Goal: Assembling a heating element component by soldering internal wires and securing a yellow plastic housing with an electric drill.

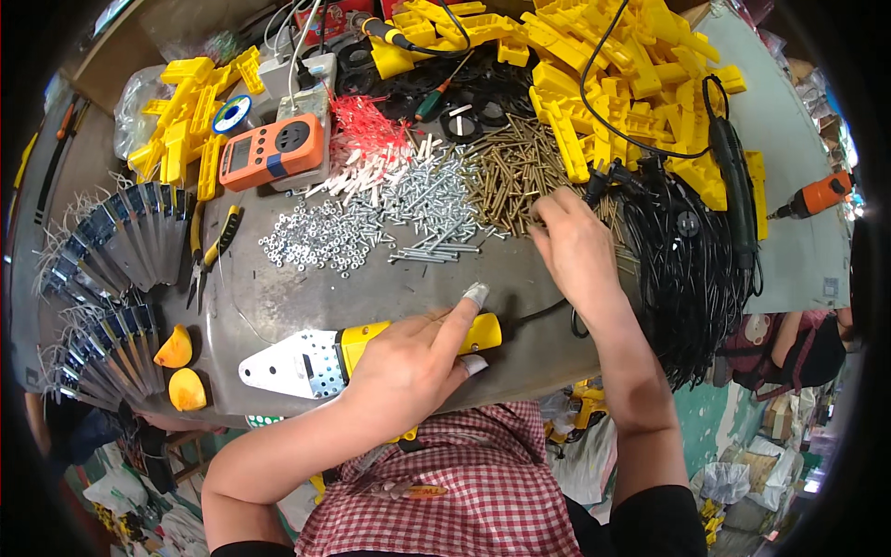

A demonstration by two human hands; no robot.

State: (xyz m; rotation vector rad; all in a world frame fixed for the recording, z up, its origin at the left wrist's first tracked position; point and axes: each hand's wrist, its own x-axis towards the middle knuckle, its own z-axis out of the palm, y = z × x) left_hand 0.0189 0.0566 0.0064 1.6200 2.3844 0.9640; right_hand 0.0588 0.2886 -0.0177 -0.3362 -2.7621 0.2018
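Head view: yellow-handled tool lies on the desk near its front edge, perforated end leftward.
Left hand: grip wrapped over the tool, likely to steady it.
Right hand: fingers bent at the brass screws; cannot tell whether its grip holds one.
Loose heaps: silver screws and nuts, probably for easy reach.
Container: clear bag, contents unclear.

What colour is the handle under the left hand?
The handle is yellow, clearest in the head view.

Grey worktable: nuts, silver screws, brass-coloured screws heaped mid-surface; pliers, two orange fruit pieces left; black cables right; yellow-handled tool apparently resting by near edge.
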